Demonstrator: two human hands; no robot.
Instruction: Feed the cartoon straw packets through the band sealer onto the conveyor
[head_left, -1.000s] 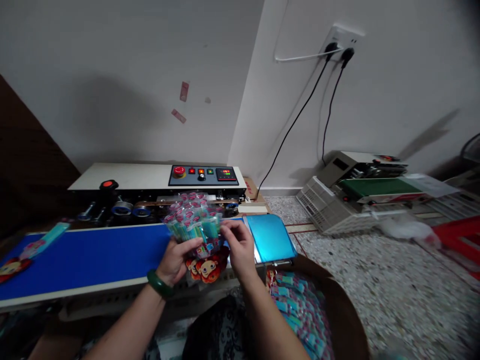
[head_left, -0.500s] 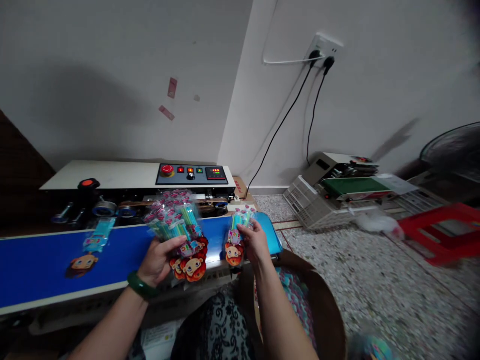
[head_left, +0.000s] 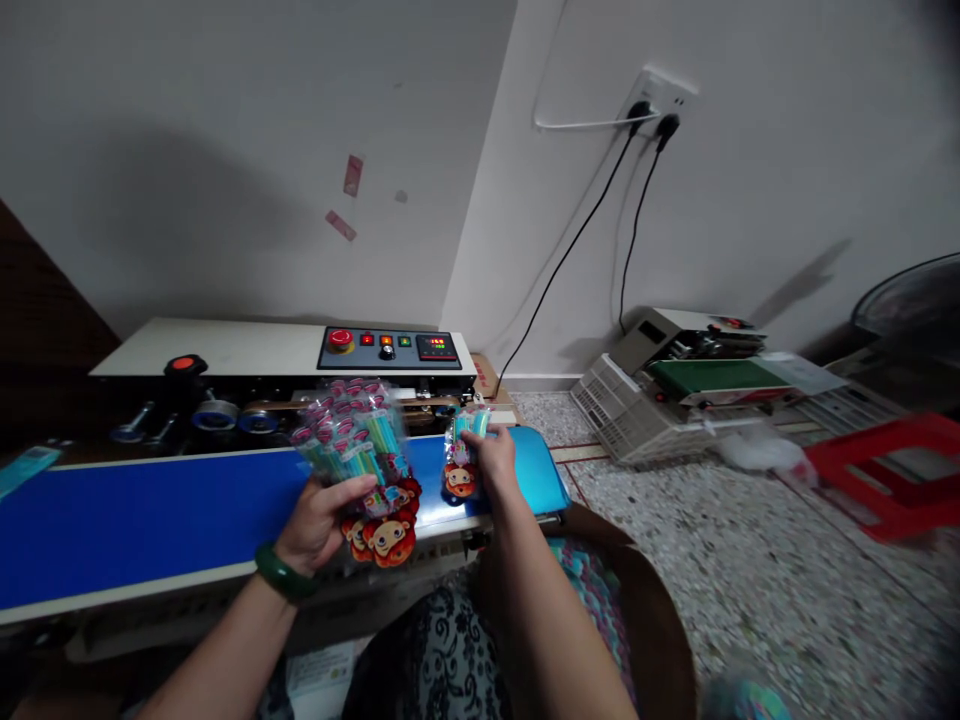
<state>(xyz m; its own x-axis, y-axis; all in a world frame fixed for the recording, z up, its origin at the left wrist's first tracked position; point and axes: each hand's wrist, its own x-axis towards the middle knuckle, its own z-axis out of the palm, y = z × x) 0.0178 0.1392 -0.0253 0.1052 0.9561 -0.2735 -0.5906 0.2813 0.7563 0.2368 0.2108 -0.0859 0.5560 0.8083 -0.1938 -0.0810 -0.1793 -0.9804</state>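
one packet [head_left: 460, 466] is pinched in the right hand [head_left: 491, 462], pressed down at the right end of the blue belt [head_left: 150, 520], long axis pointing across it toward the sealer rollers [head_left: 217, 415]; a fanned bundle of packets [head_left: 358, 450] is gripped upright in the left hand [head_left: 319, 520], just left of it and nearer the body.

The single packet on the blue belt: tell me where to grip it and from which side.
Grip the single packet at its near end, by the flat cartoon-face card, coming from the near side as the right hand does; its far end points toward the sealer.
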